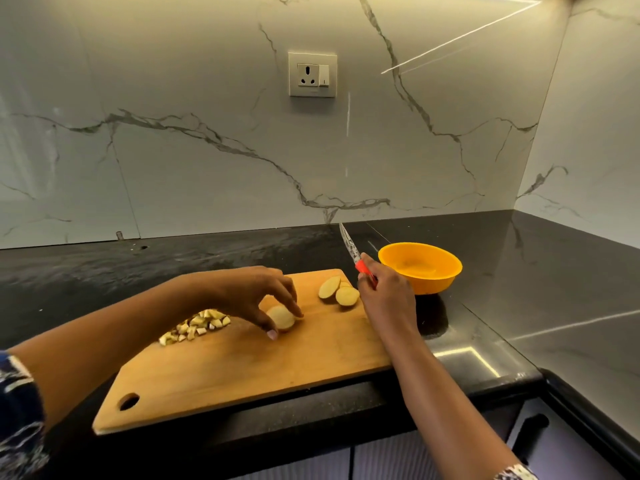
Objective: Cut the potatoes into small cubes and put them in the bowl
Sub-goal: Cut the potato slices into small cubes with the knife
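A wooden cutting board [242, 368] lies on the black counter. My left hand [249, 296] pinches a potato piece [281, 317] between thumb and fingers at the board's middle. Potato slices [339, 292] lie at the board's far right corner. A pile of small potato cubes [195, 326] sits at the board's left edge. My right hand [386, 297] grips a red-handled knife [351, 249], blade raised and pointing away over the counter. The orange bowl [420, 268] stands just right of the board and looks empty.
The black counter [519, 289] runs back to a marble wall and turns along the right side. A wall socket [312, 75] sits above. The counter's front edge runs just below the board, with cabinet fronts [398, 459] under it.
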Motion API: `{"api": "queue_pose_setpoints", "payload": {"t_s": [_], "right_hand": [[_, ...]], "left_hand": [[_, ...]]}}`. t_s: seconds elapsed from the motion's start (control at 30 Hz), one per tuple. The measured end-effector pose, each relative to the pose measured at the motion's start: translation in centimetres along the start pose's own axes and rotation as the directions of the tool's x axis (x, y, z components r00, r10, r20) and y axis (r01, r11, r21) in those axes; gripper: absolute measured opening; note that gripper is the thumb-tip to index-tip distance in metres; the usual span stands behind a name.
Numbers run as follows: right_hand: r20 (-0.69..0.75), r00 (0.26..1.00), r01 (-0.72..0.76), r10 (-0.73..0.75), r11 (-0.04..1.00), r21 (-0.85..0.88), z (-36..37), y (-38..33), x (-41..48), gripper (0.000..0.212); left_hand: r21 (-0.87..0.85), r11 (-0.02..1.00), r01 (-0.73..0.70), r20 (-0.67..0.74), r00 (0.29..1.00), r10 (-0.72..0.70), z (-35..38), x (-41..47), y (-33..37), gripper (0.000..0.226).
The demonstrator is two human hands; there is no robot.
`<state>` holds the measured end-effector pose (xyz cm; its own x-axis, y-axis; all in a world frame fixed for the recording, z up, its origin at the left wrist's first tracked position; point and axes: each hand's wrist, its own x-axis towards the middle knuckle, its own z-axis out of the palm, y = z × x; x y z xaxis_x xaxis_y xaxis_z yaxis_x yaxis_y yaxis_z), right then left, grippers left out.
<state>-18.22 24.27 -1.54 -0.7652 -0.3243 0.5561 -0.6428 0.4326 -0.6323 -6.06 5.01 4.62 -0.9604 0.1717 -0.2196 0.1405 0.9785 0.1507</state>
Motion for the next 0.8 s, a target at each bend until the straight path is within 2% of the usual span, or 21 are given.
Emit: {"api": "queue_pose_setpoints", "payload": {"t_s": [0.07,0.17,0.23,0.27,0.33,0.43,0.57,0.73,0.8], "right_hand": [[0.003,1.0,-0.008,0.008,1.0,-0.022,0.0,0.0,-0.1,0.041],[0.019,1.0,-0.011,0.011,0.999,-0.033,-0.1,-0.3,-0.4,0.041],[0.029,1.0,-0.006,0.007,0.999,-0.042,-0.1,-0.4,-0.5,0.041],[0.031,0.999,-0.004,0.005,0.999,-0.042,-0.1,-0.5,-0.5,0.041],[0.041,0.999,-0.011,0.013,0.999,-0.044,-0.2,-0.6,-0.6,0.042],[0.083,0.996,-0.015,0.02,0.998,-0.066,-0.3,-0.8,-0.9,0.042],[0.137,0.99,-0.002,0.014,0.996,-0.091,-0.7,-1.9,-1.4,0.043],[0.33,0.941,0.127,-0.077,0.983,-0.133,-2.1,-4.1,-5.1,0.044],[0.375,0.919,0.182,-0.124,0.976,-0.122,-2.3,-4.8,-6.9,0.044]], "left_hand": [[-0.147,0.988,0.04,0.007,0.999,-0.04,-0.1,-0.8,-0.2,0.053],[-0.283,0.947,0.153,-0.191,0.959,-0.211,0.5,-1.9,0.0,0.059],[-0.302,0.916,0.264,-0.314,0.88,-0.357,1.7,-2.3,1.0,0.066],[-0.286,0.903,0.321,-0.333,0.85,-0.408,2.6,-2.4,1.5,0.071],[-0.223,0.892,0.392,-0.323,0.834,-0.448,4.1,-2.4,2.5,0.074],[-0.161,0.893,0.419,-0.311,0.838,-0.449,4.8,-2.4,2.8,0.061],[-0.232,0.9,0.368,-0.26,0.868,-0.423,4.0,-3.2,2.2,0.053],[-0.158,0.962,0.222,-0.371,0.89,-0.266,4.4,-4.8,2.1,0.061],[-0.092,0.985,0.146,-0.377,0.911,-0.17,5.1,-5.4,1.3,0.081]]}}
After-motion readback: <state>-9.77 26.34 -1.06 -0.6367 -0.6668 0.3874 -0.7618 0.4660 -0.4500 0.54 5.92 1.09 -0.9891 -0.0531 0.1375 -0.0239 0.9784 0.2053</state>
